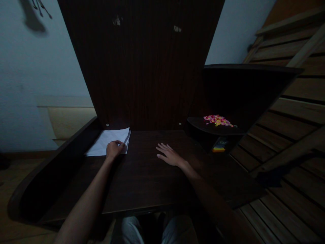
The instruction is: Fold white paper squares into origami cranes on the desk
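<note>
**L hand [115, 149] pinching white sheets [99, 142], R hand [170, 156] spread on desktop [142, 183]**

We've got our L hand curled, thumb & fingertips closed together at the sheets' R edge, gripping paper there as far as we can see. Our R hand holds nothing: palm down, fingers fanned, approx. mid-desk, well apart from the paper.

The sheets lie in a loose stack at the desk's far L corner, btwn the low side panel [48, 173] & the tall dark back panel [147, 74], edges not quite lined up. Back panel has 2 pale scuffs up top.

Further out, R side: we see a small corner shelf [196, 124] w/ a heap of tiny pink, red & yellow bits [217, 120]. Under it, a small item w/ a yellow-orange strip [218, 149]; too dim to ID. Beyond that, wooden slats [299, 88] far R, pale wall [38, 78] far L. Our knees [132, 230] show below the front edge.
</note>
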The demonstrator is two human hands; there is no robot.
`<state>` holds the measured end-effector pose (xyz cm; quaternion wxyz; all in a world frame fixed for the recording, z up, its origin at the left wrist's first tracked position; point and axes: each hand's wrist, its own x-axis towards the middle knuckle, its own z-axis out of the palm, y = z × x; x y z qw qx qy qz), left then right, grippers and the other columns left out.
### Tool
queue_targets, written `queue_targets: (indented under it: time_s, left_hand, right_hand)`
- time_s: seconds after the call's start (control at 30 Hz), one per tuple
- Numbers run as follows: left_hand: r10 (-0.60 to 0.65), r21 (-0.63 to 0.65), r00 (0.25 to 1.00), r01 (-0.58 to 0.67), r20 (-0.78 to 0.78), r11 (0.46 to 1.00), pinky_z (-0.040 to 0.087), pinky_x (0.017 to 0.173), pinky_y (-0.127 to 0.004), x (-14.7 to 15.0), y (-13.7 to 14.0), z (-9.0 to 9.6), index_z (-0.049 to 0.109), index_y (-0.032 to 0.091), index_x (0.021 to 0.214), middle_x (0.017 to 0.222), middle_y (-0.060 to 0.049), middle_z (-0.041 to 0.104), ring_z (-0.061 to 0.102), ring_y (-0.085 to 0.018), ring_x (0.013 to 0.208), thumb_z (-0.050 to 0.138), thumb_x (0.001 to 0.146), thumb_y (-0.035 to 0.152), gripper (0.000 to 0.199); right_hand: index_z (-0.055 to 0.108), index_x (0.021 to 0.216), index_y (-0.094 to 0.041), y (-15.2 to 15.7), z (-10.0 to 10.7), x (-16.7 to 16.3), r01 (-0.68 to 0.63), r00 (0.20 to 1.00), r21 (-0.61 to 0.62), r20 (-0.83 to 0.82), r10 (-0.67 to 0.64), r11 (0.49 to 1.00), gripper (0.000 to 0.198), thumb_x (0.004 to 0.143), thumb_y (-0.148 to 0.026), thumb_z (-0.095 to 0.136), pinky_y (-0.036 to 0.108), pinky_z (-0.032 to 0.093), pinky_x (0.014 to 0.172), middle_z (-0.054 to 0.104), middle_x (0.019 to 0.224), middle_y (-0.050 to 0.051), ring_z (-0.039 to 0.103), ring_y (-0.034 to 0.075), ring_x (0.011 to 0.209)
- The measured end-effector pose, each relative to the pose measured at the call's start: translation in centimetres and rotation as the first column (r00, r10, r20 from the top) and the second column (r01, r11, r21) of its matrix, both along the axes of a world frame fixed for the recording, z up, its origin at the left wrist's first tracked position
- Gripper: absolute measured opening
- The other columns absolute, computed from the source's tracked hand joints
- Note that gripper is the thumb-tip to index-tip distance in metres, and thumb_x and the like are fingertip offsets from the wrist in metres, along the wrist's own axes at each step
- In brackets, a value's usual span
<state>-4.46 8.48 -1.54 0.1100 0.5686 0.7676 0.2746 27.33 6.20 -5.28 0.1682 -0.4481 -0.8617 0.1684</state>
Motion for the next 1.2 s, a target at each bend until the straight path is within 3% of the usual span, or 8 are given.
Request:
queue_targets:
  time_s: [0.23,0.33,0.43,0.6,0.7,0.83,1.03,1.2]
  left_hand:
    - [0.03,0.308,0.996,-0.054,0.084,0.95,0.046,0.092,-0.041,1.0,-1.4,1.4,0.072,0.017,0.089,0.103,-0.01,0.072,0.064,-0.031,0.101,0.054,0.08,0.031,0.025]
    - [-0.082,0.516,0.995,0.039,0.061,0.855,0.044,0.097,-0.04,2.4,-2.2,1.6,0.068,0.017,0.084,0.107,-0.008,0.07,0.062,-0.027,0.105,0.052,0.082,0.03,0.021]
    - [-0.218,0.649,0.976,0.179,-0.02,0.74,0.044,0.098,-0.039,4.7,-3.1,1.2,0.064,0.018,0.082,0.108,-0.009,0.068,0.059,-0.024,0.107,0.051,0.085,0.029,0.017]
    - [-0.531,0.613,0.833,0.503,-0.156,0.61,0.046,0.095,-0.04,8.8,-4.9,-0.5,0.062,0.021,0.09,0.111,-0.009,0.064,0.058,-0.023,0.107,0.05,0.088,0.025,0.013]
    - [-0.685,0.549,0.701,0.659,-0.201,0.513,0.049,0.092,-0.038,10.3,-5.6,-1.6,0.062,0.021,0.095,0.11,-0.01,0.063,0.059,-0.022,0.106,0.05,0.088,0.023,0.014]
    - [-0.788,0.491,0.568,0.77,-0.236,0.408,0.051,0.089,-0.035,11.1,-6.1,-2.2,0.062,0.02,0.094,0.109,-0.01,0.063,0.06,-0.02,0.104,0.05,0.089,0.022,0.013]
    - [-0.803,0.491,0.557,0.771,-0.213,0.405,0.05,0.091,-0.037,10.9,-6.2,-1.8,0.065,0.021,0.094,0.109,-0.009,0.064,0.059,-0.021,0.104,0.058,0.086,0.027,0.013]
    - [-0.643,0.578,0.754,0.587,-0.135,0.567,0.044,0.099,-0.043,9.4,-5.0,-1.2,0.063,0.02,0.101,0.111,-0.009,0.063,0.057,-0.023,0.108,0.055,0.088,0.029,0.018]
  right_hand:
    - [0.044,0.141,-0.02,-0.1,0.1,-0.1,-0.002,0.999,-0.009,-0.034,0.002,1.0,0.062,0.092,-0.057,0.039,0.049,0.013,0.117,0.032,0.152,0.012,0.021,0.025,0.144]
    - [0.05,0.137,-0.022,-0.1,0.5,-0.4,0.029,0.981,-0.033,-0.191,-0.035,0.999,0.058,0.09,-0.056,0.045,0.05,0.016,0.117,0.038,0.149,0.01,0.026,0.025,0.142]
    - [0.052,0.134,-0.026,0.0,1.1,-1.1,0.053,0.881,-0.132,-0.461,-0.109,0.99,0.052,0.091,-0.054,0.045,0.048,0.024,0.115,0.048,0.143,0.007,0.038,0.023,0.137]
    - [0.043,0.138,-0.025,-0.2,1.6,-2.3,-0.181,0.584,-0.428,-0.771,-0.254,0.885,0.049,0.095,-0.048,0.037,0.044,0.042,0.104,0.047,0.143,0.01,0.051,0.021,0.126]
    - [0.044,0.135,-0.026,-0.7,1.5,-2.9,-0.254,0.504,-0.51,-0.795,-0.337,0.822,0.048,0.092,-0.046,0.045,0.043,0.049,0.095,0.053,0.138,0.01,0.058,0.023,0.117]
    - [0.057,0.116,-0.024,-0.9,1.1,-3.2,-0.258,0.45,-0.523,-0.809,-0.378,0.813,0.041,0.079,-0.042,0.063,0.04,0.052,0.088,0.066,0.119,0.007,0.062,0.024,0.108]
    - [0.063,0.096,-0.019,0.1,0.1,-3.0,-0.149,0.336,-0.514,-0.83,-0.445,0.845,0.033,0.067,-0.034,0.069,0.041,0.052,0.086,0.072,0.105,0.008,0.065,0.027,0.102]
    - [0.065,0.093,-0.017,0.9,0.0,-1.9,-0.073,0.255,-0.489,-0.852,-0.458,0.869,0.031,0.065,-0.031,0.068,0.043,0.049,0.092,0.073,0.103,0.008,0.065,0.028,0.102]
